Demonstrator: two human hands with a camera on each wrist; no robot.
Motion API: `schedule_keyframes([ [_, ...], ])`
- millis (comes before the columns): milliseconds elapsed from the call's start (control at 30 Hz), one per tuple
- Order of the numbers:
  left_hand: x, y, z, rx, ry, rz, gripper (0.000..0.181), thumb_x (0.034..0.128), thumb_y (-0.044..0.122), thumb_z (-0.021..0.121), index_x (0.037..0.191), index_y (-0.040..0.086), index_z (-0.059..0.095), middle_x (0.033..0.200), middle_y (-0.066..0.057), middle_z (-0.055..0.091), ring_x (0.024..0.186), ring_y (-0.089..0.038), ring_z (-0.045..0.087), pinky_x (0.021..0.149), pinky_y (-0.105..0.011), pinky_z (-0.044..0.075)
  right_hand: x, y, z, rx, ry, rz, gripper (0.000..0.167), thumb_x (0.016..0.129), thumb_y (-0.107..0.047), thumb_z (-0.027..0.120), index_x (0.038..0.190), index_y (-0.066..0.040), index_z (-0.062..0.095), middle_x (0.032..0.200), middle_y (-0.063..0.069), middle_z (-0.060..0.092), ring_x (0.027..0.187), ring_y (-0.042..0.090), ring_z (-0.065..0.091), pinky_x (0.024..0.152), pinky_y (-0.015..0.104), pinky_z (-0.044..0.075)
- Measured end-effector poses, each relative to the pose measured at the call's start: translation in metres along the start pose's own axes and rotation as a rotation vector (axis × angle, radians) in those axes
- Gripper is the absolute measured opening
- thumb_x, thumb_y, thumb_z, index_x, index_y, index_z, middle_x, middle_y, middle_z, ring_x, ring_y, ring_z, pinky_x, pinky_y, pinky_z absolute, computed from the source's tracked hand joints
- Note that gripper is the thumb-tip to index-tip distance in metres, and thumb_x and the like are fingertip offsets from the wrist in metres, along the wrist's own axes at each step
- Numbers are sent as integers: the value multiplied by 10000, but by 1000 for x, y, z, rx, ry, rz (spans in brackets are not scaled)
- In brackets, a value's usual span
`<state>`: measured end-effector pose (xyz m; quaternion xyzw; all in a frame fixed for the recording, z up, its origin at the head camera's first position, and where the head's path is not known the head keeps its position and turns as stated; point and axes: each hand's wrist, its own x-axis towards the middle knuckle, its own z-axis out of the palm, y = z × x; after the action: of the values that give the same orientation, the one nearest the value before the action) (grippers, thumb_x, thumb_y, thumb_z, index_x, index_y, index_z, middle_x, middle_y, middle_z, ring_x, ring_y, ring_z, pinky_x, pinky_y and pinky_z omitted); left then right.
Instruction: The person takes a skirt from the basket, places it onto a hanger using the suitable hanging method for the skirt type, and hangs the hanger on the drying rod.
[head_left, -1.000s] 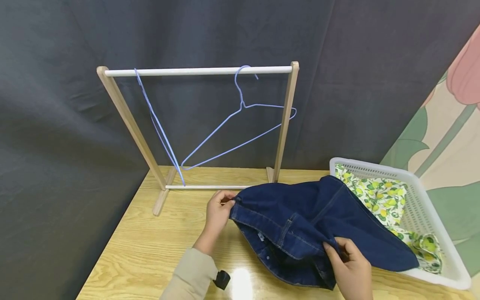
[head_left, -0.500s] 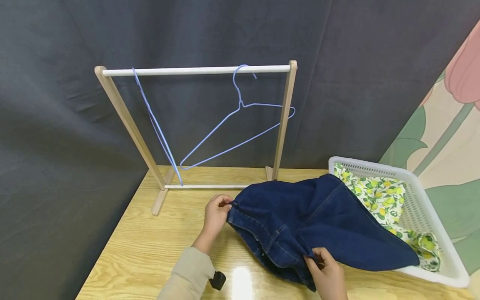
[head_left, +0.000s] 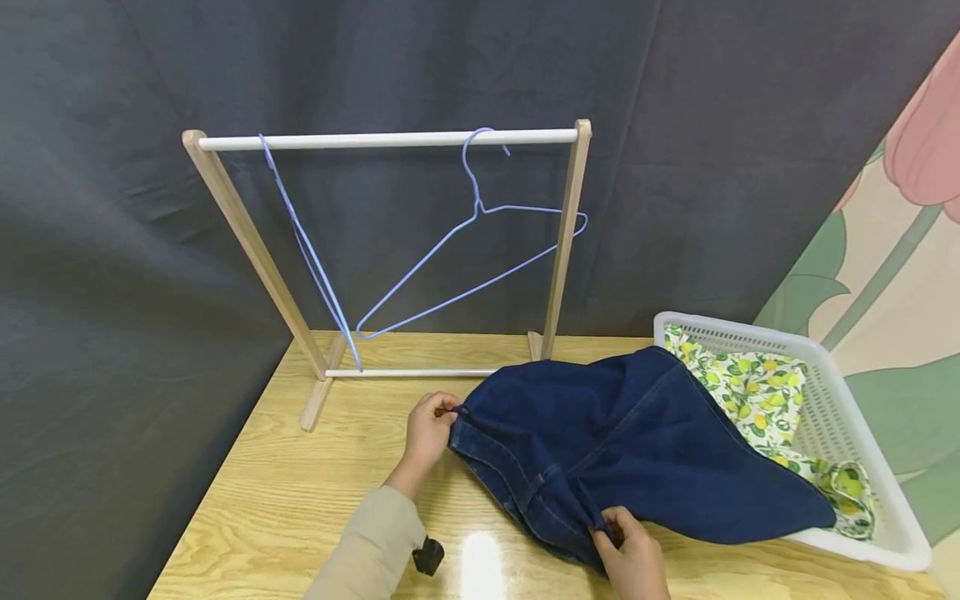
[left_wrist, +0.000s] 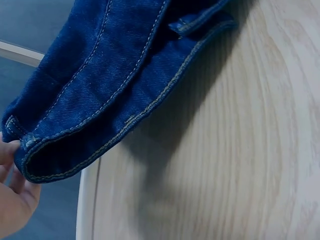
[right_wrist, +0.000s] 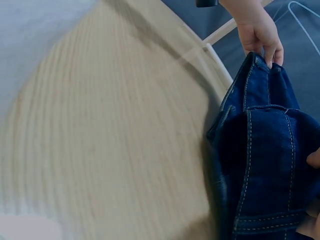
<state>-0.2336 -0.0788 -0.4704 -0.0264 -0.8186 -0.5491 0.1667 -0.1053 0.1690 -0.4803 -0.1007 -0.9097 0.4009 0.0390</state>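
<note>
A dark blue denim skirt (head_left: 652,450) with a stitched waistband and belt loops lies spread across the table, its hem end over the near-left rim of the basket. My left hand (head_left: 429,432) pinches one end of the waistband between thumb and fingers. At the other end of the waistband, my right hand (head_left: 633,557) grips the denim. In the left wrist view the waistband (left_wrist: 100,85) gapes in a long fold. The right wrist view shows the left hand (right_wrist: 260,37) on the far end, while only bits of the right fingers appear at the edge.
Behind the skirt stands a wooden rack (head_left: 567,250) with a white top rod. Two lavender hangers hang there: an edge-on hanger (head_left: 309,246) at left and a turned hanger (head_left: 450,237) at right. A white basket (head_left: 896,492) at right holds lemon-print cloth (head_left: 765,392).
My right hand has moved left and slightly downward with its end of the waistband, bringing it closer to the left hand. The waistband opening has narrowed. My left hand keeps its pinch, shifting little.
</note>
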Motion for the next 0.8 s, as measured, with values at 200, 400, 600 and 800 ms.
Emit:
schedule_keyframes([
  [200,-2,-9,3,22,3,-4,166,691,-140,591,755,12,615,736,-57,536,695,-233,525,623,-287,435,0,7,7,-20,13,-37,83,734,-38,612,802,-53,568,651,-19,516,564,108,439,517,252,369],
  [400,-3,-19,8,21,-4,-28,162,691,-142,580,749,7,605,745,-70,538,709,-250,528,641,-307,441,0,12,9,-40,-15,-10,52,752,-66,607,776,-60,562,663,-11,502,586,125,444,529,272,369],
  [600,-5,-26,11,23,-7,-25,155,687,-140,584,752,0,603,746,-73,544,715,-219,529,643,-286,453,-1,17,7,-66,-15,-33,72,749,-99,636,762,-76,569,722,9,549,657,157,504,582,311,403],
  [800,-5,-32,14,35,-17,-16,163,684,-153,581,750,-5,600,744,-71,542,718,-221,528,648,-288,457,-2,19,3,-78,-54,-49,77,754,-102,637,770,-79,565,732,5,553,667,164,514,595,321,409],
])
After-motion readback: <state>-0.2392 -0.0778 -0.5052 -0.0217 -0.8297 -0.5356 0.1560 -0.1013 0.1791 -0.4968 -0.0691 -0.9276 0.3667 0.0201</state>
